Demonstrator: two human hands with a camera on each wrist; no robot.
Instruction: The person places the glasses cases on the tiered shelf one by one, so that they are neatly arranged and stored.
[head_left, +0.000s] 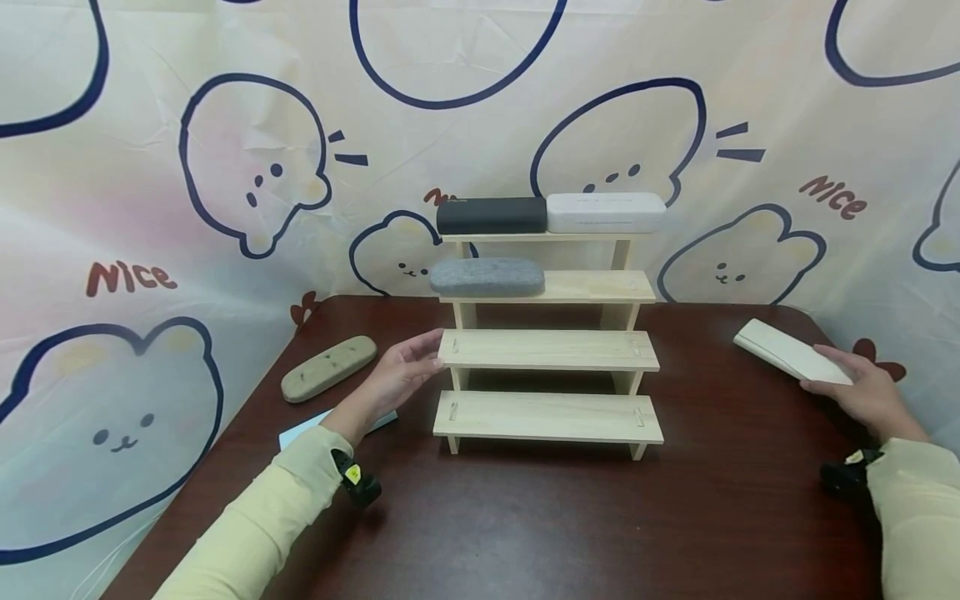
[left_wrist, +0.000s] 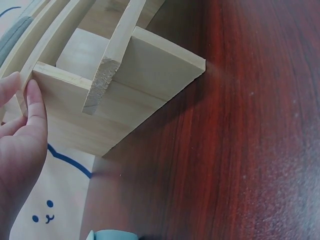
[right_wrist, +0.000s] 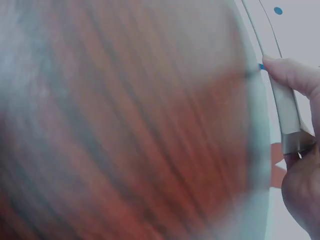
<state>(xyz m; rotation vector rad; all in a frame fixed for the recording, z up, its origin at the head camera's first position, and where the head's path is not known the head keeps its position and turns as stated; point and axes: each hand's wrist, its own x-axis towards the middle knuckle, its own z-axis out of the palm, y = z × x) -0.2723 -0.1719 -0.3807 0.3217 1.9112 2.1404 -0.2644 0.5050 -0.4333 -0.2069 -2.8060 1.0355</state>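
Observation:
My left hand (head_left: pixel 399 371) holds the left end of a tier of a pale wooden stepped rack (head_left: pixel 551 350). In the left wrist view, thumb and fingers pinch that board's edge (left_wrist: pixel 31 75). Far to the right, my right hand (head_left: pixel 866 390) grips a long white case (head_left: pixel 783 346), probably a glasses case, tilted above the table. The right wrist view shows the thumb along its side, with much of that picture blurred. On the top tier sit a black case (head_left: pixel 491 216) and a white case (head_left: pixel 606 213) side by side. A grey case (head_left: pixel 487 277) lies on the tier below, at its left.
An olive case (head_left: pixel 328 369) lies on the dark red-brown table (head_left: pixel 525 525), left of the rack. Partly hidden under my left forearm is a light blue flat thing (head_left: pixel 300 429). A printed curtain (head_left: pixel 450 150) hangs behind and along the sides of the table.

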